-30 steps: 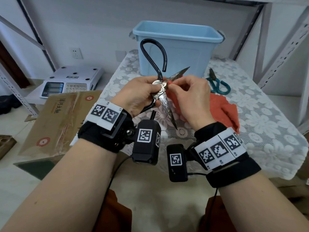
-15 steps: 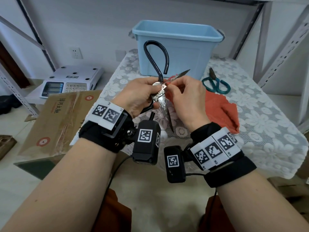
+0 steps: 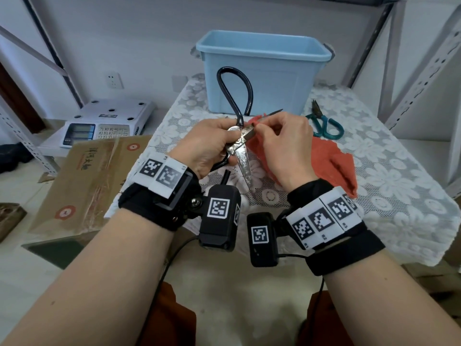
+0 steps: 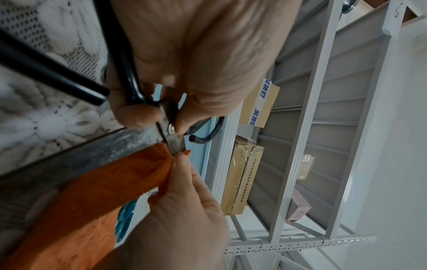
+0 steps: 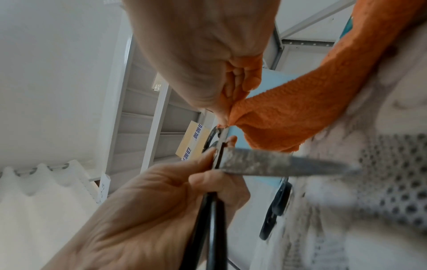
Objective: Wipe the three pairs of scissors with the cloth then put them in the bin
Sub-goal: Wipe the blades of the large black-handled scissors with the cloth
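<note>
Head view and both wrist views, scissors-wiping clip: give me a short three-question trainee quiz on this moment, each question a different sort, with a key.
1. True or false: the black-handled scissors are held with their blades open.
2. Multiple choice: the right hand pinches the orange cloth around
A. the blade that points down toward the person
B. the blade that points away toward the blue bin
C. a handle loop
3. Fill in: the teal-handled scissors lie on the lace tablecloth, to the ____ of the bin.

Key
1. True: one blade points down, the other up and away, while the left hand grips near the pivot.
2. B
3. Right
</note>
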